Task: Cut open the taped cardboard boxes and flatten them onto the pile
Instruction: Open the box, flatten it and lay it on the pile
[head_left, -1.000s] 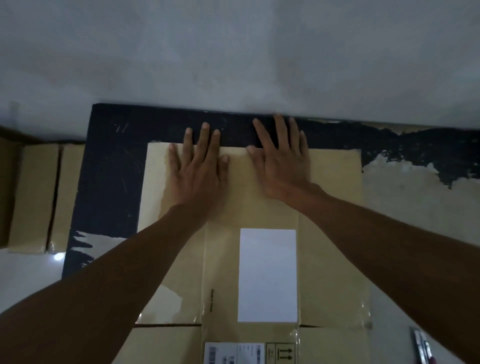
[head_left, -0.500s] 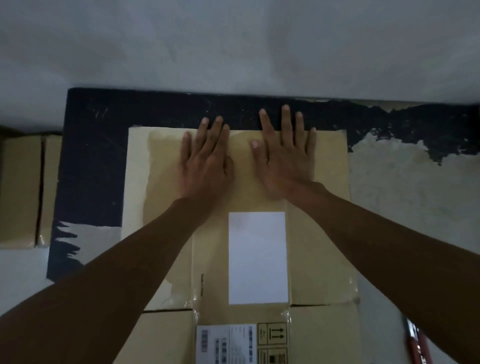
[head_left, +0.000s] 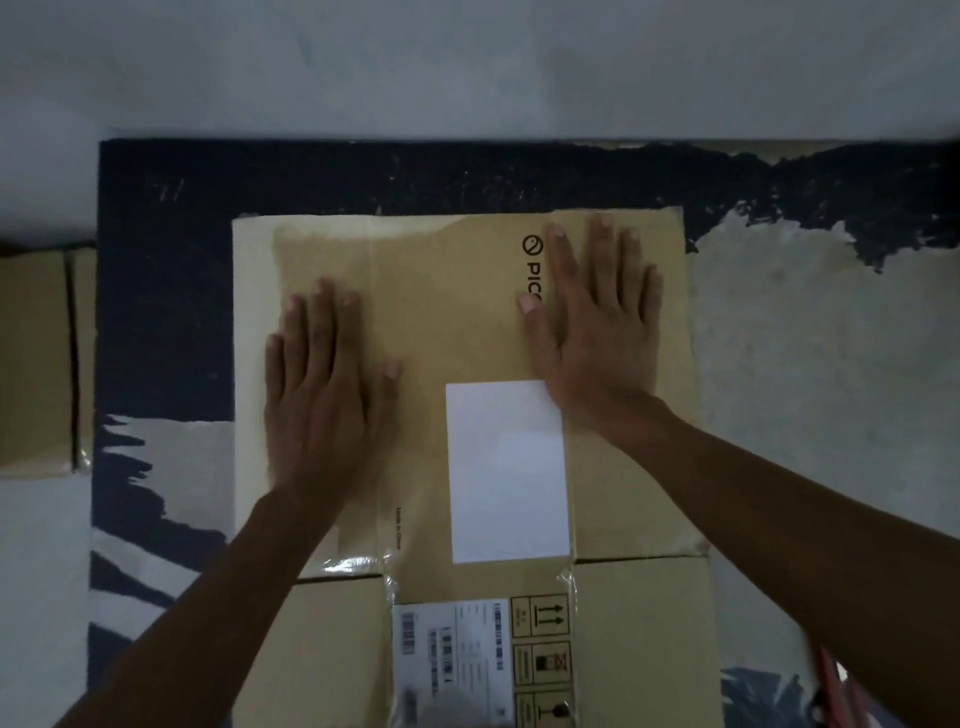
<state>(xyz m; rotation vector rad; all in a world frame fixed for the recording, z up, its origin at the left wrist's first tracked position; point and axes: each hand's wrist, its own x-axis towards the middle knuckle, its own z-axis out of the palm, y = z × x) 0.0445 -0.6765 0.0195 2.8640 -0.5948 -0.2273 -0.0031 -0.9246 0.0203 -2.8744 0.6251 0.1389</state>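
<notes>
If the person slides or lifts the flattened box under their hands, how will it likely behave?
The flattened box would probably bend at the fold line rather than lift as one stiff sheet. It is likely light, being thin and flat. The glossy tape may make it slippery under the left hand and right hand.

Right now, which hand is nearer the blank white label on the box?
Right. The right hand lies flat with its heel touching the white label at its top right corner. The left hand lies flat on the box, apart from the label's left edge.
</notes>
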